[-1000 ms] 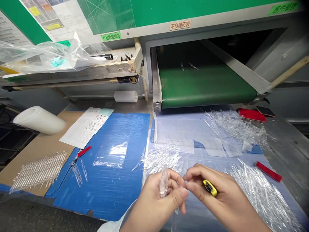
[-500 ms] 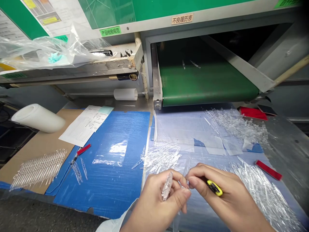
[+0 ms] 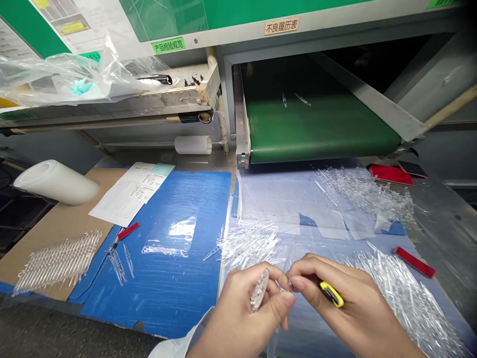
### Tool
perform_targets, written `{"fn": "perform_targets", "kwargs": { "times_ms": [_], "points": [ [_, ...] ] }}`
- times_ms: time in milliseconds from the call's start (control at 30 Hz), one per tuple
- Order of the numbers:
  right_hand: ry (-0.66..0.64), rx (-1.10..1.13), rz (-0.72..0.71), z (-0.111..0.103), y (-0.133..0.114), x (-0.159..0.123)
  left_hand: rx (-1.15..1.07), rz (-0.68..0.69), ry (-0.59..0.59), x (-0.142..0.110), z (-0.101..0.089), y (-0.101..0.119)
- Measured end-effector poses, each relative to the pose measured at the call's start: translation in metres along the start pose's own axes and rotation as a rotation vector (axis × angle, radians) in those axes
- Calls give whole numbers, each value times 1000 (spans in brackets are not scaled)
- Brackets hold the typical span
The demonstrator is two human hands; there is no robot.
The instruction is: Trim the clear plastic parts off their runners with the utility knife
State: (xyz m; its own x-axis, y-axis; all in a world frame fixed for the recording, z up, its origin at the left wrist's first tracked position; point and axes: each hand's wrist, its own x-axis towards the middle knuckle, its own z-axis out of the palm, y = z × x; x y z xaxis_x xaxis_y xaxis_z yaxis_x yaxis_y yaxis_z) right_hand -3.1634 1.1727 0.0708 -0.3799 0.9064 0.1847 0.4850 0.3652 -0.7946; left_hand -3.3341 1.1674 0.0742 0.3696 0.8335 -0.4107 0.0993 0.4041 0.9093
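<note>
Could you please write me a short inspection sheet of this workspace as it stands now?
surface: blue corrugated board beside brown cardboard.
job's things: left hand grips a clear plastic bundle; right hand holds a yellow-and-black tool.
clutter: loose clear plastic rods, a red strip, paper sheets.
grippers: two bare hands, both closed on those items.
cables: nothing seen.
surroundings: green conveyor belt, white foam roll.

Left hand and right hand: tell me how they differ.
The left hand pinches a clear plastic piece, tilted up from its fingers, while the right hand curls around a yellow-and-black tool. The left hand's load is transparent, the right hand's opaque. Both are bare, their fingertips close together.
</note>
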Motion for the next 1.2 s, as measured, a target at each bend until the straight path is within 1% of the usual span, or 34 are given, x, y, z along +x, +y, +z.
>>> {"fn": "perform_targets", "kwargs": {
  "times_ms": [167, 233, 267, 333, 400, 433, 500, 567, 667, 700, 733, 767, 800, 867, 900, 933, 967, 1033, 1133, 1200],
  "points": [
    [1, -20, -2, 2, 0, 1, 6, -4, -2, -3, 0, -1],
    [6, -27, 9, 3, 2, 2, 49, -7, -6, -2, -3, -1],
    [9, -35, 27, 3, 4, 2, 115, 3, -5, 1, -6, -1],
    [28, -62, 94, 2, 10, 2, 348, 51, 14, 11, -14, -6],
    [55, -87, 179, 2, 16, 1, 628, 94, 71, 27, -25, -18],
    [63, -92, 219, 3, 20, 0, 749, 93, 112, 36, -31, -26],
    [62, -94, 267, 4, 26, -4, 838, 55, 158, 54, -40, -41],
    [42, -99, 288, 7, 32, -8, 843, 26, 180, 66, -45, -52],
    [35, -108, 308, 9, 39, -11, 778, 37, 187, 69, -44, -53],
    [39, -105, 319, 10, 41, -11, 750, 54, 164, 66, -41, -49],
    [45, -97, 329, 10, 42, -10, 686, 67, 117, 62, -38, -45],
    [47, -84, 341, 10, 42, -8, 566, 68, 44, 58, -34, -40],
    [45, -65, 352, 9, 41, -6, 394, 56, -38, 54, -29, -36],
    [34, -18, 356, 9, 36, 0, -12, 15, -168, 46, -19, -31],
    [26, 6, 350, 8, 32, 3, -181, -1, -196, 44, -14, -29],
    [12, 36, 345, 8, 28, 7, -284, -7, -199, 42, -10, -29],
    [-9, 70, 343, 9, 25, 10, -308, 0, -183, 41, -7, -30],
    [-54, 122, 347, 10, 18, 16, -274, 16, -166, 41, -1, -32],
    [-86, 91, 363, 14, 15, 22, -252, 8, -182, 40, 4, -37],
    [-101, 94, 395, 17, 18, 24, -308, 0, -187, 39, 7, -41]
  ]
}}
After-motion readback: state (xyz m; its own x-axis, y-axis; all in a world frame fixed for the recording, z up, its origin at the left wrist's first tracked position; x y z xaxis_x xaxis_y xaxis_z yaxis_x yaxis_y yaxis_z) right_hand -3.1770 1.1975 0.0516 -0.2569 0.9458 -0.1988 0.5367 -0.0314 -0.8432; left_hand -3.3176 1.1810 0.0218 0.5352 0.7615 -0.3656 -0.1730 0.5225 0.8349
